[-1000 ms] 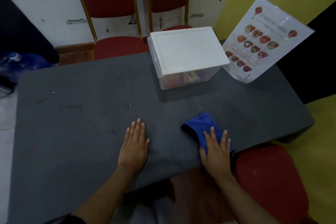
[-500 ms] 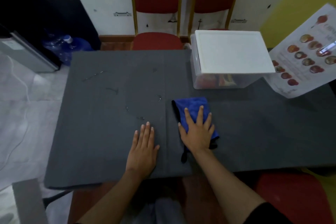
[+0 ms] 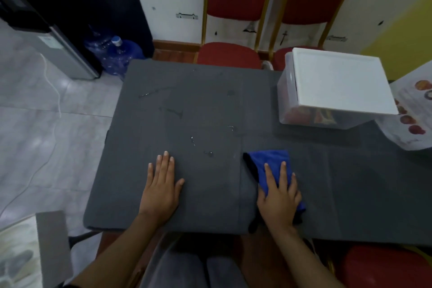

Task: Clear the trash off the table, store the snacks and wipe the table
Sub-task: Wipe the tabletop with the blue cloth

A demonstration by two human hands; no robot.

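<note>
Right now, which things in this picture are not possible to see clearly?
- Contents of the lidded box, head view: the white lid and cloudy walls show only red and orange blur.
- Menu sheet: cut off by the right edge, print too small.
- Blue cloth: near part hidden under the right hand.
- Tabletop under the flat left hand.

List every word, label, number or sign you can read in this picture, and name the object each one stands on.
No text can be read.
Menu sheet: only round food pictures show at the right edge; any print beside them is too blurred to read.
Grey appliance on the floor: a small pale label, too small to read.
White wall: dark marks and drawings, no letters.
Lidded plastic box and blue cloth: no print visible.
</note>
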